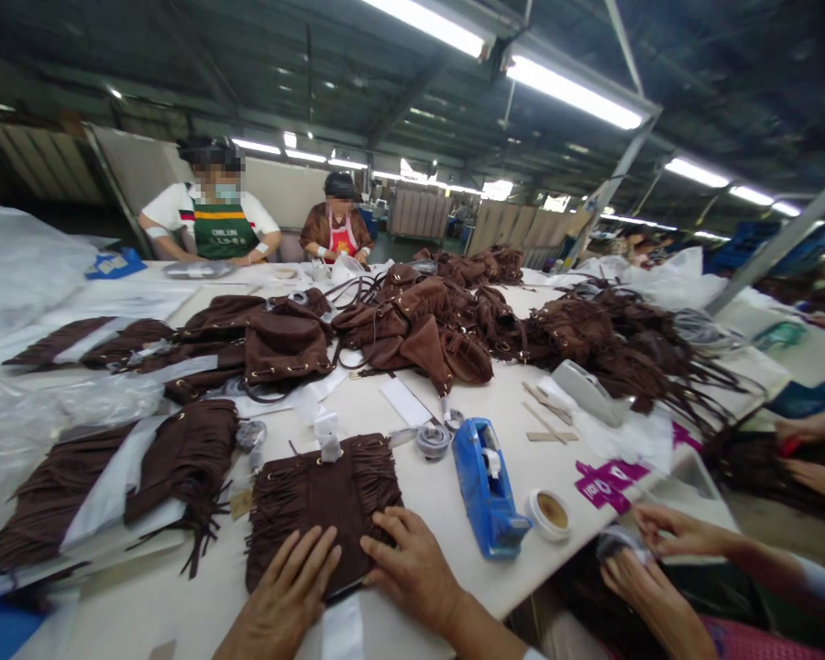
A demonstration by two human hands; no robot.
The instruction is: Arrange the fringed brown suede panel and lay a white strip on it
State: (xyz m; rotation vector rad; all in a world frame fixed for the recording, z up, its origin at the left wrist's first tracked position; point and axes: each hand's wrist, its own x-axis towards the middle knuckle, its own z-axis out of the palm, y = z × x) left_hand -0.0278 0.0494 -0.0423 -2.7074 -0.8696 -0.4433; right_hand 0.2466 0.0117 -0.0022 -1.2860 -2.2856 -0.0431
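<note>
A brown fringed bag [336,490] lies flat on the white table in front of me. My left hand [292,577] rests on its lower left part, fingers stretched out. On its lower right side lies my right hand [412,559], fingers spread. Gold eyelets line the bag's upper edge, and a pale wrapped piece [328,440] sits there. A white strip [342,628] shows below the bag, between my wrists. Right of the bag are a small grey roll [432,442] and a blue tape dispenser [488,490].
Brown bags [412,330] are heaped across the table's middle. Wrapped fringed bags [110,486] lie at left beside clear plastic. A tape roll [548,513] sits near the right edge. A co-worker's hands [650,568] work at lower right; two people stand across the table.
</note>
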